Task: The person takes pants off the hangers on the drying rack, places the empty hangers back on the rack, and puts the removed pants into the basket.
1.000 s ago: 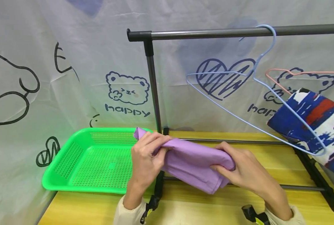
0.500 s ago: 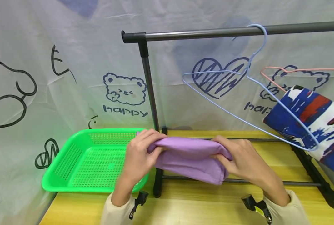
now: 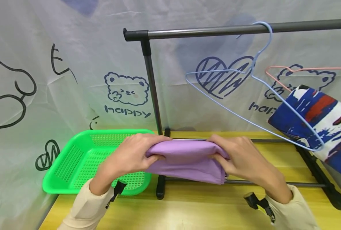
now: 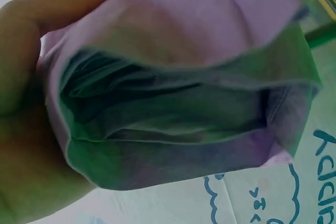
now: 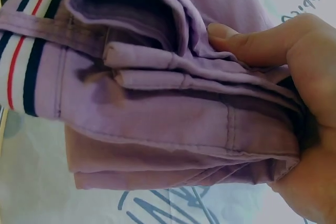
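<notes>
A folded purple garment (image 3: 184, 164) hangs between both hands in the head view, in front of the clothes rack. My left hand (image 3: 131, 153) grips its left end, thumb on the near side and fingers over the top. Its right end is pinched by my right hand (image 3: 239, 156) in the same way. In the left wrist view, the garment (image 4: 178, 163) gapes at that end, showing a hollow between its layers. Several stacked folds of the garment (image 5: 152, 119) show in the right wrist view, along with a navy, white and red striped band (image 5: 18, 74).
A green plastic basket (image 3: 62, 190) stands on the wooden table (image 3: 187, 212) at left, partly behind the left hand. From the dark metal rail (image 3: 210, 32) hangs a bare blue hanger (image 3: 271, 33). Farther right, a pink hanger (image 3: 316, 68) and blue, white and red patterned cloth (image 3: 322, 124).
The garment has levelled out and moved slightly left; its raised left corner is out of sight. My left hand has turned, its forearm swinging left over the basket. Both hands kept their hold.
</notes>
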`<move>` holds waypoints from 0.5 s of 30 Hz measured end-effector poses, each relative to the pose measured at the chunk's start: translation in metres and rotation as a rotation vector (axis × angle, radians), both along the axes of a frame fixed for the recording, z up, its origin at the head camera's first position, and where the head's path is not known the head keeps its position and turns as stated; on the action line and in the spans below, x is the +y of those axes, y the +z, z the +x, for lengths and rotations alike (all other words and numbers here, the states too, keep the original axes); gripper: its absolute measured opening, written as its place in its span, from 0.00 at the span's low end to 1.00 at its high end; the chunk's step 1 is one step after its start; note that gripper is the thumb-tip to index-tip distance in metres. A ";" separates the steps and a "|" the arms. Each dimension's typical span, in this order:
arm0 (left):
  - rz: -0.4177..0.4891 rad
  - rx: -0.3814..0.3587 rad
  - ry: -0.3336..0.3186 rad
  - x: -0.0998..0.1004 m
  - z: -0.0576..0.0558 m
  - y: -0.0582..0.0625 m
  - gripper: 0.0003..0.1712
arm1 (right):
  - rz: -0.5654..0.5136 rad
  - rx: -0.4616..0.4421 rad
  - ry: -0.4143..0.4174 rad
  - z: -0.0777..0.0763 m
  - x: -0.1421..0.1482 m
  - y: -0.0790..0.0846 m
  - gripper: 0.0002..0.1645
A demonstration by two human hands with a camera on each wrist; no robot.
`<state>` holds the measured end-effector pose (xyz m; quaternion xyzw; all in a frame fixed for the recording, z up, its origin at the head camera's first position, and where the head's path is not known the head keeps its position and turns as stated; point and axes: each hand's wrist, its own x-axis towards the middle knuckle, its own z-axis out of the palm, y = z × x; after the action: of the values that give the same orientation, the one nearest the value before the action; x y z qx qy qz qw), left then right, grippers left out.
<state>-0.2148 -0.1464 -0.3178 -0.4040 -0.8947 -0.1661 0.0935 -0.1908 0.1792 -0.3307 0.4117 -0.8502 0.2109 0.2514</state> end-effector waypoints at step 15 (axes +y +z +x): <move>-0.108 0.021 -0.043 -0.028 0.008 0.016 0.19 | 0.059 -0.013 0.046 0.003 -0.024 0.018 0.19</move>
<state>-0.2066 -0.1748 -0.3020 -0.4295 -0.8923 -0.1154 0.0772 -0.1878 0.1551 -0.3128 0.4368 -0.8480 0.1944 0.2287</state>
